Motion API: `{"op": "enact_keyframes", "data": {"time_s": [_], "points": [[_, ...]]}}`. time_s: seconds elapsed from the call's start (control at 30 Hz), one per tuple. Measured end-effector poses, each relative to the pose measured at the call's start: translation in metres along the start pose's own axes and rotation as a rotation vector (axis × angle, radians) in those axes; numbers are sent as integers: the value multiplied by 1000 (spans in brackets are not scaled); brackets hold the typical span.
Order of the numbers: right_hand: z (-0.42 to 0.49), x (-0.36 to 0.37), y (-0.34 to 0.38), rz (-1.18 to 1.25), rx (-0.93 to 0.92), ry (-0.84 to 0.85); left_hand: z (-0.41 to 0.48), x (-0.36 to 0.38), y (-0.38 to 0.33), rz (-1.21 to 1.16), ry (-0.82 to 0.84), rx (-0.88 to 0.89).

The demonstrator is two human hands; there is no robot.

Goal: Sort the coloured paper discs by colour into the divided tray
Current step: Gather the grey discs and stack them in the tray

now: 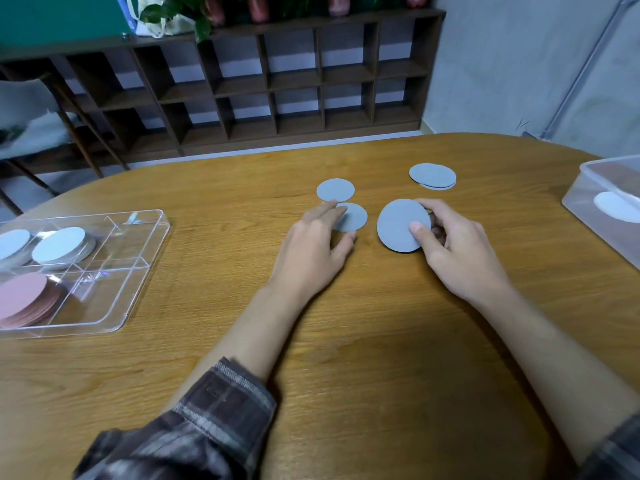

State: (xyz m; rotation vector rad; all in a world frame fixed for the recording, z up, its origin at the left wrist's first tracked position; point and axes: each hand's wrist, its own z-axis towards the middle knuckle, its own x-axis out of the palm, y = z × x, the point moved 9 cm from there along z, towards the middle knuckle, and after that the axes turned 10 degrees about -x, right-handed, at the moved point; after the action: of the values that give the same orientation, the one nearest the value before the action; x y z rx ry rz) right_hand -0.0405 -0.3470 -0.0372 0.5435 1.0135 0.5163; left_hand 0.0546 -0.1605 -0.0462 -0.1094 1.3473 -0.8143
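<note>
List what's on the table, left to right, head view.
tray → left hand → grey disc pinched in right hand → clear box. The loose discs are left out: they overlap the hands.

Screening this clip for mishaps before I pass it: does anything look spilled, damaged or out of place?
Nothing stands out. The pink discs in the divided tray lie fanned rather than squared, and the far grey pile on the table is slightly offset. No disc looks torn or spilled.
</note>
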Motion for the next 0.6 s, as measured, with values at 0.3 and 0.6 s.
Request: {"op": "enact_keyframes", "data": {"time_s": [0.3, 0.6], "points": [[1, 1, -3, -19, 28, -5, 6, -3, -6, 92, -39, 42], [0, 0, 2, 20, 17, -28, -13, -25, -11, -6, -176, 113]]}}
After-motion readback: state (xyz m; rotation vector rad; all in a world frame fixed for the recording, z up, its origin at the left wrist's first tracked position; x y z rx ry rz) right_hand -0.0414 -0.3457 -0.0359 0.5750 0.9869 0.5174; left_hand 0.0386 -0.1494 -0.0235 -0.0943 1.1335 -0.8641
